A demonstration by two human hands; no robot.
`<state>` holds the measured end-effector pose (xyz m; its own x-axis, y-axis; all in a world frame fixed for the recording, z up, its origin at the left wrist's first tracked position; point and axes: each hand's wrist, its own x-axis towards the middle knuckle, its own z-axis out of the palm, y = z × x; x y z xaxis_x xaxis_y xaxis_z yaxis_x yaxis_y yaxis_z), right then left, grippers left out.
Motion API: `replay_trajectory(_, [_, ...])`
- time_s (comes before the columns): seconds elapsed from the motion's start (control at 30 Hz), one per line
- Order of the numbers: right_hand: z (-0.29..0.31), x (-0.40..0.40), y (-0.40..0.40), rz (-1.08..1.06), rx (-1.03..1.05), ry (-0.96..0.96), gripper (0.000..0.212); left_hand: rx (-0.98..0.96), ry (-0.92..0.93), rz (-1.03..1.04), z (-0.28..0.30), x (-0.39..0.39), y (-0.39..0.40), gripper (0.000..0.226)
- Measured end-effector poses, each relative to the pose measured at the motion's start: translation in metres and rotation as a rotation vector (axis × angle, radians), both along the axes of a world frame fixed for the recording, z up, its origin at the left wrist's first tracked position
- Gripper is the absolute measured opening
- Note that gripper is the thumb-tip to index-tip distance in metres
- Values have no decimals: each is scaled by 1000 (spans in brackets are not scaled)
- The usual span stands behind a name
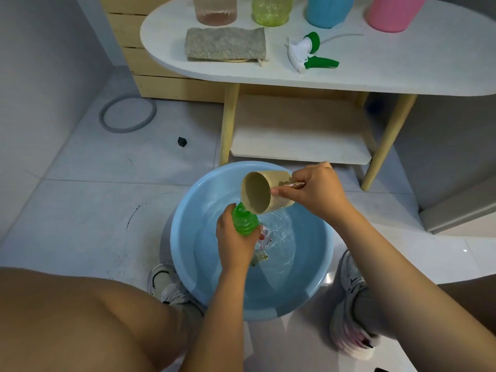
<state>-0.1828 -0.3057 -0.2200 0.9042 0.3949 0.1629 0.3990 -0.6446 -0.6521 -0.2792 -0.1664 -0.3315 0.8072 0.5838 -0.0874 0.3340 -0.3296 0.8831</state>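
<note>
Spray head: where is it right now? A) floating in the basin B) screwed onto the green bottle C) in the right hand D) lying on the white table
D: the spray head lies on the white table beside the grey cloth; the left hand grips the green bottle, its neck bare.

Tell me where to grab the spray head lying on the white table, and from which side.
I'd grip the spray head by its white neck, between the green collar and green trigger, coming from above. It lies on its side on the table, neck exposed on top; that avoids the trigger and the thin tube trailing right.
</note>
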Motion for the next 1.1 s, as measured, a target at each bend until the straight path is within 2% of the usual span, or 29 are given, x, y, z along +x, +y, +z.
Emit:
replay_trajectory(0.7, [14, -2, 3, 21, -125, -198, 42, -4, 15, -19, 2, -1, -1, 71])
replay_trajectory(1.1, [14, 4, 2, 48, -229, -260, 47, -3, 25, -23, -1, 0, -2, 72])
